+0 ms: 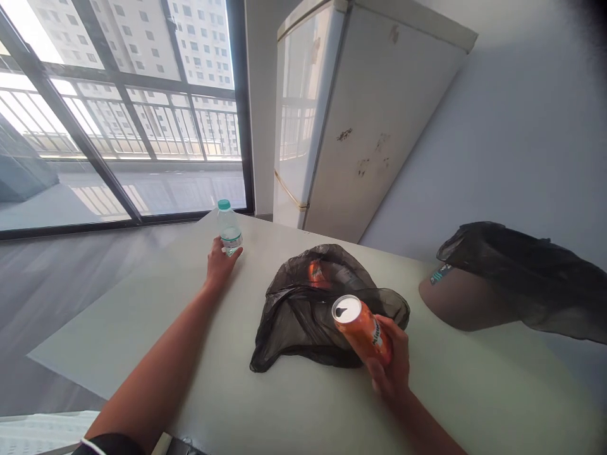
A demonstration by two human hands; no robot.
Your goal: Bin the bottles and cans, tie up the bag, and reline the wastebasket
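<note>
My left hand (222, 264) is wrapped around the lower part of a clear plastic bottle (230, 226) with a teal cap, which stands upright at the far side of the table. In my right hand (393, 360) is an orange drink can (364, 333), tilted so its opened top faces up and left. Behind and below the can lies a thin black plastic bag (296, 322) on the table. Through the bag's film another orange can (317, 274) shows, with a greyish, bottle-like shape beside it that I cannot make out clearly.
A pale table (265, 404) spreads beneath my hands. A bin (467, 300) lined with black plastic stands at the right. Beyond the table are a worn white refrigerator (370, 120) and a dark-framed glass door (190, 88). Something dark lies at the bottom edge.
</note>
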